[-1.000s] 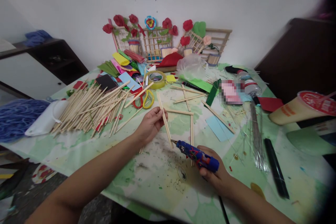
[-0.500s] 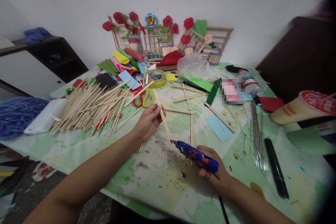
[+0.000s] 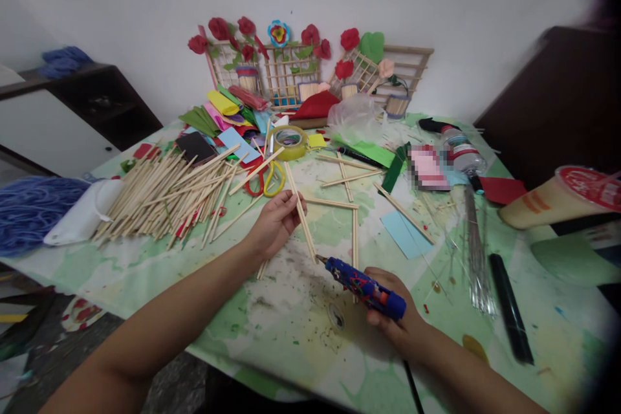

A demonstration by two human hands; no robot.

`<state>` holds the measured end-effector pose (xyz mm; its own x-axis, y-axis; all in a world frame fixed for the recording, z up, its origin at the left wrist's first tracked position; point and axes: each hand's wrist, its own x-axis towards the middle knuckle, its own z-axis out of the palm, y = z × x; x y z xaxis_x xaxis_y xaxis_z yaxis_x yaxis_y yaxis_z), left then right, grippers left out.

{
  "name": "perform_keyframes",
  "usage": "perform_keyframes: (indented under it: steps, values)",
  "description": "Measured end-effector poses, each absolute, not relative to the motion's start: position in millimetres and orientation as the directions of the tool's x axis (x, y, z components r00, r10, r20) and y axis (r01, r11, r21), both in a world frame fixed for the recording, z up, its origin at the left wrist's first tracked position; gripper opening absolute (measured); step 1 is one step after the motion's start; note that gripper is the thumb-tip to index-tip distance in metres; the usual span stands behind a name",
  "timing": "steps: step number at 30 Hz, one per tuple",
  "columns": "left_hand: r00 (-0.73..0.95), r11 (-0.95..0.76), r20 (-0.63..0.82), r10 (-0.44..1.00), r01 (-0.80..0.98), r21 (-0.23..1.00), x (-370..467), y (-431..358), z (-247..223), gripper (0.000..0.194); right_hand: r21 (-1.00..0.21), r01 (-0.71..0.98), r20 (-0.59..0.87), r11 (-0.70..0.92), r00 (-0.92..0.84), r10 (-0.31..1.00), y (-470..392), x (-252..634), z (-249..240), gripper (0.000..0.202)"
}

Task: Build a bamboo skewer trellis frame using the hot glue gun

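Between the fingers of my left hand (image 3: 277,223) is a pair of wooden sticks (image 3: 305,231), lying side by side and slanting down toward me. My right hand (image 3: 395,310) is wrapped round a blue hot glue gun (image 3: 361,286). The gun's nozzle points left, at the near end of the held sticks; whether it touches them I cannot tell. Just beyond, paired sticks (image 3: 332,204) lie on the table and meet another upright pair (image 3: 355,239) at a corner. Part of a further pair (image 3: 262,270) shows beneath my left wrist.
A large pile of sticks (image 3: 160,197) lies at left, near scissors (image 3: 264,178) and a tape roll (image 3: 290,142). Stick trellises with paper flowers (image 3: 291,74) lean on the wall. At right are wires (image 3: 475,259), a black tube (image 3: 510,307) and a drink cup (image 3: 557,197).
The glue gun's nozzle has shifted very slightly at the sticks' near end. Both hands keep their holds and almost the same places.
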<state>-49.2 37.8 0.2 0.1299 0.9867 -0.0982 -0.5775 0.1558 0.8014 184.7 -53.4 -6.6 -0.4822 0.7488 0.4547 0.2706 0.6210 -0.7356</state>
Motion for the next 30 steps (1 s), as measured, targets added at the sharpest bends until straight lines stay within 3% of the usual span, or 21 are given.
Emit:
perform_keyframes:
  steps: [7, 12, 15, 17, 19, 22, 26, 30]
  values:
    - [0.073, 0.133, -0.112, 0.991, -0.579, 0.805, -49, 39, 3, 0.009, -0.753, 0.259, 0.405, 0.604, -0.541, 0.737, -51, 185, -9, 0.046]
    - [0.038, 0.073, -0.062, 0.997, -0.572, 0.817, -54, 45, 8, 0.009, -0.771, 0.231, 0.436, 0.594, -0.489, 0.756, -55, 191, -18, 0.040]
    - [-0.060, -0.139, 0.125, 0.990, -0.467, 0.873, -64, 45, 18, 0.011, -0.865, 0.159, 0.416, 0.476, -0.304, 0.857, -55, 201, -34, 0.032]
    - [-0.102, -0.335, 0.320, 0.942, -0.252, 0.908, -70, 41, 28, 0.010, -0.921, 0.065, 0.376, 0.385, -0.124, 0.918, -52, 206, -41, 0.032]
    - [0.024, -0.448, 0.448, 0.894, 0.060, 0.892, -73, 32, 37, 0.011, -0.931, 0.042, 0.363, 0.362, 0.037, 0.931, -45, 209, -41, 0.039]
    - [0.392, -0.588, 0.453, 0.801, 0.370, 0.719, -68, 14, 40, 0.021, -0.947, -0.001, 0.316, 0.322, 0.192, 0.929, -34, 210, -34, 0.038]
    - [0.729, -0.780, 0.316, 0.607, 0.472, 0.411, -57, -8, 26, 0.019, -0.975, -0.023, 0.208, 0.220, 0.242, 0.948, -27, 208, -28, 0.038]
    - [0.792, -0.816, 0.249, 0.558, 0.469, 0.337, -57, -20, 12, 0.020, -0.984, 0.011, 0.177, 0.179, 0.226, 0.958, -27, 207, -29, 0.040]
